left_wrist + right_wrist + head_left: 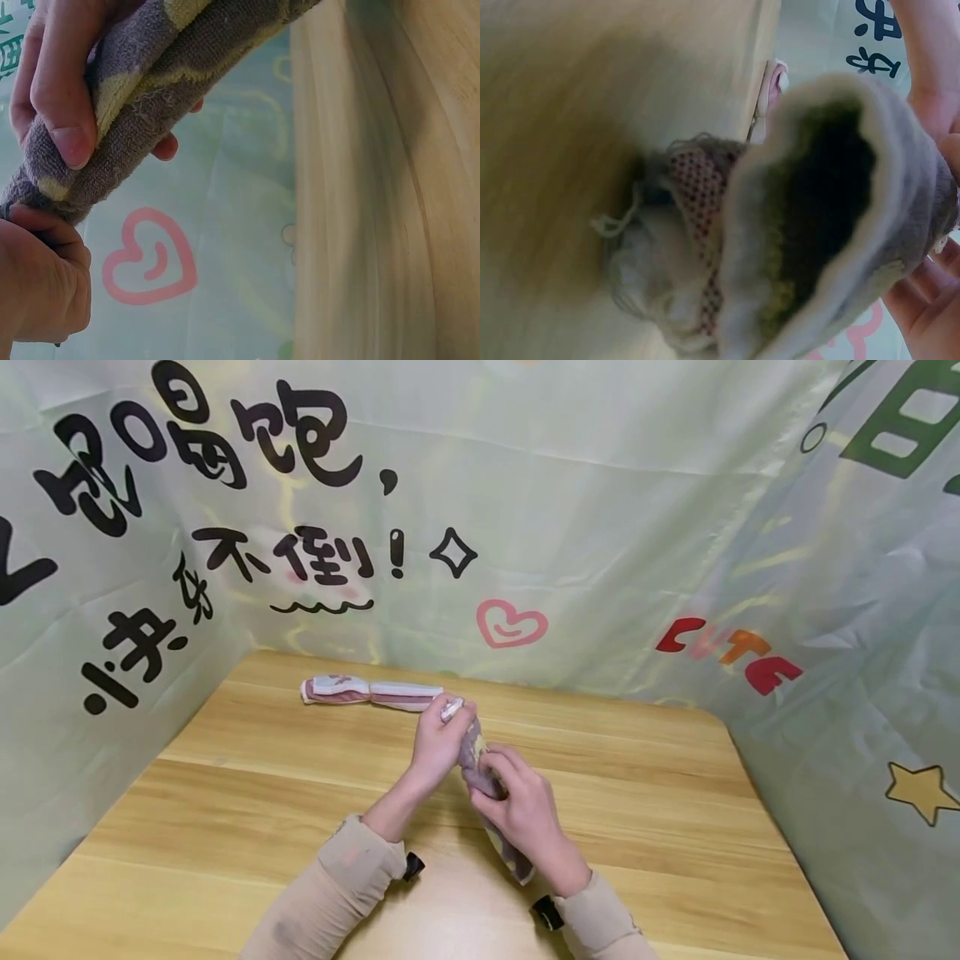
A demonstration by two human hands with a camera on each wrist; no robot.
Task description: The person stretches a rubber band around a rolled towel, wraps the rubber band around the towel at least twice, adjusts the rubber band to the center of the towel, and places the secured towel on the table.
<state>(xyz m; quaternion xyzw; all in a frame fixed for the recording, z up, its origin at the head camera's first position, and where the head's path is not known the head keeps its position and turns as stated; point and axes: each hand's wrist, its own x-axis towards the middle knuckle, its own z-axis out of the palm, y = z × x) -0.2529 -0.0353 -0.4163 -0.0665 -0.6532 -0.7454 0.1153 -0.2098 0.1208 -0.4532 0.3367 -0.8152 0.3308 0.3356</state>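
Observation:
A grey terry towel (516, 857) with yellow patches is rolled into a long bundle and held aslant over the table. My left hand (437, 745) grips its far end, with a small white piece (452, 708) showing at the top of the fist. Nearer to me, my right hand (525, 793) holds the roll between thumb and fingers; its fingers (69, 135) press on the cloth in the left wrist view. The right wrist view looks into the near end of the roll, dark inside a pale rim, with a dotted mesh-like patch (697, 180) and loose threads beside it.
A second rolled cloth (337, 690), white and mauve with a thin band round its middle, lies at the back of the wooden table (615, 827). Printed fabric curtains (585, 510) stand along the table's back and sides.

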